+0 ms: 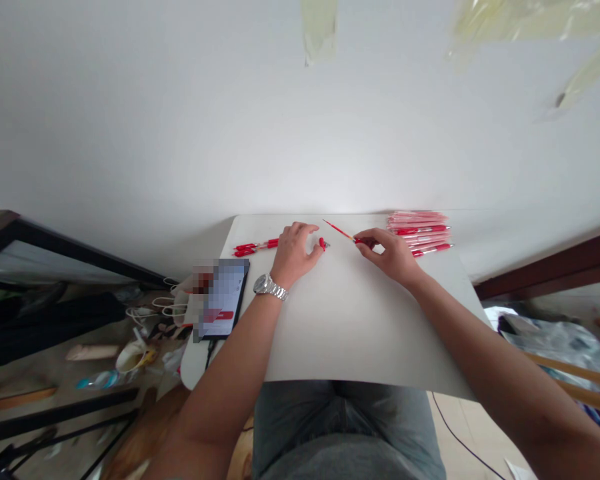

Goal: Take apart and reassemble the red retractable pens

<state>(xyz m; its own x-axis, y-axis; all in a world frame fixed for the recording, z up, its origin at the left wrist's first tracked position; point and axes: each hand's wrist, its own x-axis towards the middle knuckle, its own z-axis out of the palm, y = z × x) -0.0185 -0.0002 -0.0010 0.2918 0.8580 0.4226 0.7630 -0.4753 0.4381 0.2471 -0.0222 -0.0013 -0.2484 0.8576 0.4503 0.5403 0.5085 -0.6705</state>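
Right hand (pixel 390 252) pinches a slim red-and-yellow pen refill (pixel 337 229), slanting forward-left from its fingertips toward the left hand (pixel 294 250), whose fingers are spread.

left wrist (pixel 281 274): silver watch (pixel 267 287), round dial (pixel 261 284), link bracelet (pixel 279 291) | forearms (pixel 460 327) bare | grey trousers (pixel 290 420) | grey top (pixel 347 460)

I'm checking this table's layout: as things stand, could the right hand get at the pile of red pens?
Probably yes: the pile of red pens lies right beside the right hand, with nothing visible between. It holds a thin red rod, though, which might hinder grasping.
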